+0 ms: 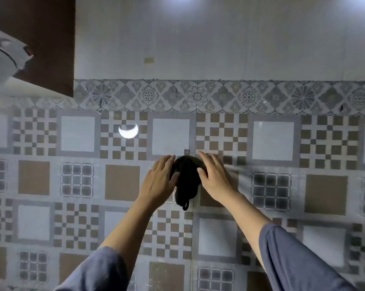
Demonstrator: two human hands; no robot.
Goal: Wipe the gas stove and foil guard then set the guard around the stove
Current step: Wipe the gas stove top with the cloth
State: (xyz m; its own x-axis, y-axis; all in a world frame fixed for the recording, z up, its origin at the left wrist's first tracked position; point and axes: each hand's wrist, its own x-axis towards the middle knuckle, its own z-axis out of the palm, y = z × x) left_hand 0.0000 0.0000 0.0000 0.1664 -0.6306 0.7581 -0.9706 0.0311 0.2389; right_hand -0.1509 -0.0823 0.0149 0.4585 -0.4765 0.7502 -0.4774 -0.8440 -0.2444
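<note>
A black cloth (pixel 186 183) hangs from a small metal hook (pixel 187 152) on the patterned tile wall. My left hand (pixel 159 179) holds its left side, thumb pressed into the fabric. My right hand (pixel 214 175) holds its right side, fingers spread along the wall above it. A small loop of the cloth dangles at the bottom. Neither the gas stove nor the foil guard is in view.
The tiled wall (pixel 272 141) fills the view, with a plain white panel (pixel 219 38) above a floral border. A dark brown cabinet (pixel 40 28) and a white hood-like object (pixel 5 59) sit at the upper left.
</note>
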